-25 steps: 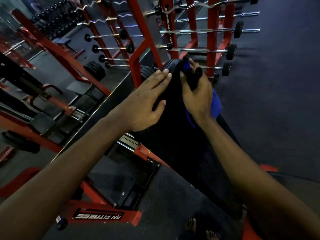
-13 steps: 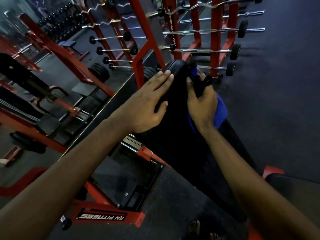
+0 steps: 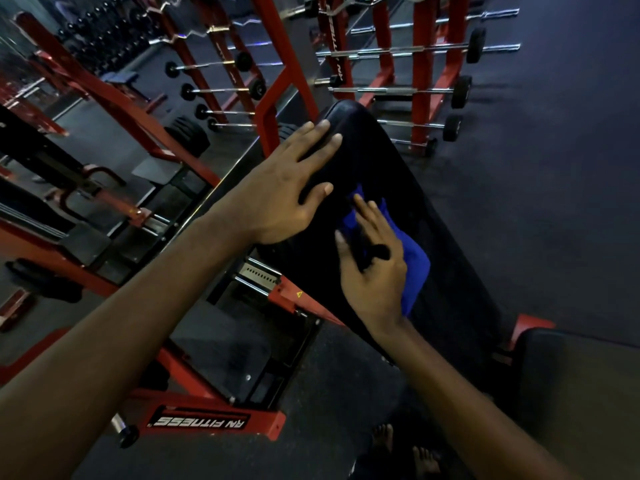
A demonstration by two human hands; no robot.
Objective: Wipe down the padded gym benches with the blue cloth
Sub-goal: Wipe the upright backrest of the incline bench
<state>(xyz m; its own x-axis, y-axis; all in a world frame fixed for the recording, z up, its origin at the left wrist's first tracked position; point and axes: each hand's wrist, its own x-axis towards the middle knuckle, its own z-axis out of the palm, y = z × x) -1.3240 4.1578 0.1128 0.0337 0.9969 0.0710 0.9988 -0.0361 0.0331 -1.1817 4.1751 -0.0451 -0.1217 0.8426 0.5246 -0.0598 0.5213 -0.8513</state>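
Note:
The black padded bench back (image 3: 419,168) slopes up and away from me in the middle of the view. My left hand (image 3: 287,188) lies flat with straight fingers on the pad's upper left edge. My right hand (image 3: 374,271) presses the blue cloth (image 3: 414,268) onto the middle of the pad, fingers stretched out over it. The cloth sticks out past my fingertips and along the right side of my hand. A small dark thing crosses the back of my right hand; I cannot tell what it is.
A second black seat pad (image 3: 581,393) sits at the lower right. Red racks with fixed barbells (image 3: 422,88) stand behind the bench. A red machine base (image 3: 207,422) lies on the floor to the left. Bare feet (image 3: 398,448) show at the bottom edge.
My right hand has slid the blue cloth down the pad from its top end toward me, and its fingers have flattened. My left hand stays on the upper left edge.

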